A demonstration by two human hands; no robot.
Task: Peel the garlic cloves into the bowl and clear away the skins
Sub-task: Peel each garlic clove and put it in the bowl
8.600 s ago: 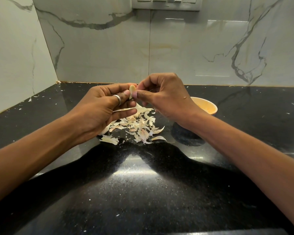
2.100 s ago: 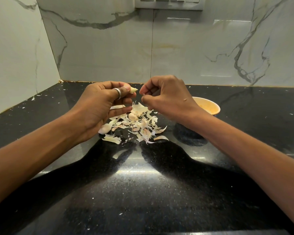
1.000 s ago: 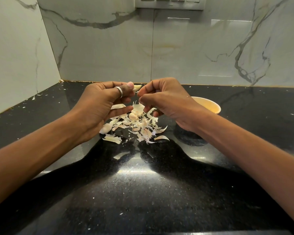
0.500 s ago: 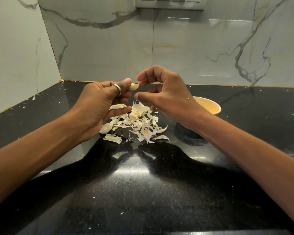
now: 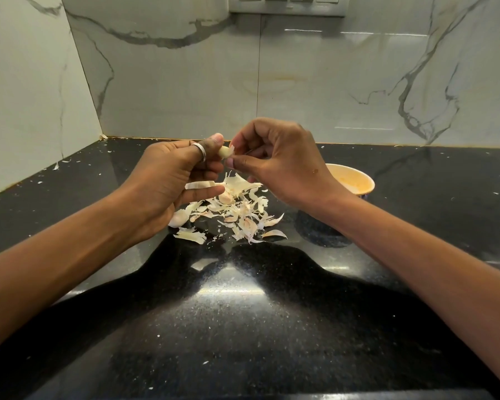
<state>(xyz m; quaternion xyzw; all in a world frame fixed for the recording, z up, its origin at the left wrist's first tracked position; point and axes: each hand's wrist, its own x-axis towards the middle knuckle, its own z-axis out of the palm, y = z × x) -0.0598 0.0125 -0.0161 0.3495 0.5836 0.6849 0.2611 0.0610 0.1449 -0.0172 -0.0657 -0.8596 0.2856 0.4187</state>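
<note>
Black counter (image 5: 243,327) bears the bowl (image 5: 354,180), right, and the skin pile (image 5: 237,212), centre. Above the pile the left hand (image 5: 168,174) grips the garlic clove (image 5: 225,152), thumb and ringed finger curled, the right hand (image 5: 280,166) pinching its free end. Advise short pulls with the clove held firm; bowl contents and remaining skin indiscernible.

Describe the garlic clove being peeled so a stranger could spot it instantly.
On the black counter lies a pile of skins, and the two hands meet just above it. The garlic clove is the pale lump pinched by the left hand, the right hand picking at it. Unlike the pile's bits, it is held aloft.
</note>
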